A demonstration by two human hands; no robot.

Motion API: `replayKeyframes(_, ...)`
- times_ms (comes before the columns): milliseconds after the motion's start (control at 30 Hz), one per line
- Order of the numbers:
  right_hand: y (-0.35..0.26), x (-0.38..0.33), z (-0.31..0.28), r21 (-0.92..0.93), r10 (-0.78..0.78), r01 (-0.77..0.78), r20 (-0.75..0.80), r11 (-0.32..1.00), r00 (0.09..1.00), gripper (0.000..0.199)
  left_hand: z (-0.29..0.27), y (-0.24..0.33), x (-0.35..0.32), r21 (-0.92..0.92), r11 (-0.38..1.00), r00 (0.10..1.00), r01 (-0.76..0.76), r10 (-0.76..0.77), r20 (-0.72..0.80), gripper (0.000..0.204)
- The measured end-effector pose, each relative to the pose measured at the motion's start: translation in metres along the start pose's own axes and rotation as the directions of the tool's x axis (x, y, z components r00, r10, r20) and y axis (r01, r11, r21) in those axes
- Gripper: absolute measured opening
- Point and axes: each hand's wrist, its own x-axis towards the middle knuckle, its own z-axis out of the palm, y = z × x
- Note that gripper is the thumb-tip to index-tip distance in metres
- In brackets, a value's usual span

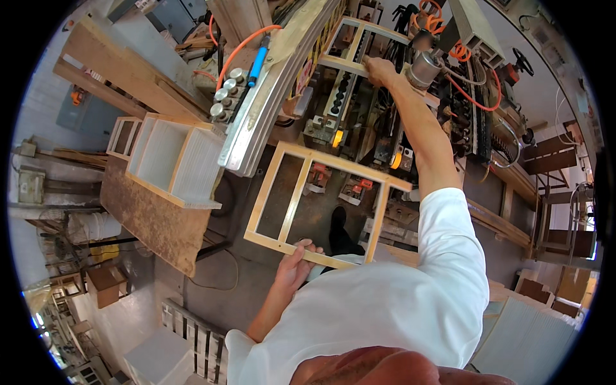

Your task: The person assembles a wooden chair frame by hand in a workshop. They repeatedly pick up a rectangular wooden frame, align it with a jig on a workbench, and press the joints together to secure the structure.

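Note:
My left hand [299, 258] is closed around the near rail of a wooden frame [333, 162], a pale rectangle with one crossbar, held tilted in front of my body. My right arm reaches far forward, and its hand [381, 70] grips the near corner of a second wooden frame [343, 65] of similar make. That second frame lies on the machine [337, 96], among its black rails and spindles. A metal cylinder [424, 69] stands just right of my right hand. The fingertips of that hand are partly hidden by the hand itself.
A heavy ribbed metal beam [256, 122] slants across left of centre, with a blue tool [258, 61] and orange hose [240, 48]. Left of it, stacked frames [192, 160] sit on a brown table [138, 205]. My shoe [339, 219] is on the floor below the held frame.

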Motion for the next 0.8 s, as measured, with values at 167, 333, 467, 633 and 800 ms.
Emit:
replayKeyframes(167, 0.004, -0.004, 0.011, 0.032, -0.027, 0.031, -0.120, 0.999, 0.992, 0.047, -0.069, 0.007, -0.013, -0.086, 0.996, 0.964, -0.028, 0.004, -0.266, 0.025)
replayKeyframes(333, -0.017, -0.014, -0.015, -0.090, -0.080, 0.074, -0.055, 0.993, 0.995, 0.023, -0.156, 0.006, 0.005, -0.044, 0.992, 0.798, -0.120, 0.070, -0.599, 0.014)
replayKeyframes(467, -0.009, -0.011, -0.009, -0.090, -0.085, 0.077, -0.078, 0.993, 0.993, 0.023, -0.181, -0.001, 0.019, 0.044, 0.988, 0.742, -0.146, 0.139, -0.656, 0.008)
replayKeyframes(633, -0.005, -0.011, -0.011, -0.042, -0.065, 0.063, -0.053, 0.997, 0.996, 0.021, -0.132, -0.005, 0.041, 0.094, 0.994, 0.731, -0.061, 0.108, -0.673, 0.013)
replayKeyframes(800, -0.009, -0.019, -0.023, -0.062, -0.035, 0.035, 0.002, 0.997, 0.999, 0.019, -0.078, -0.007, 0.047, 0.315, 0.946, 0.771, -0.069, 0.251, -0.585, 0.027)
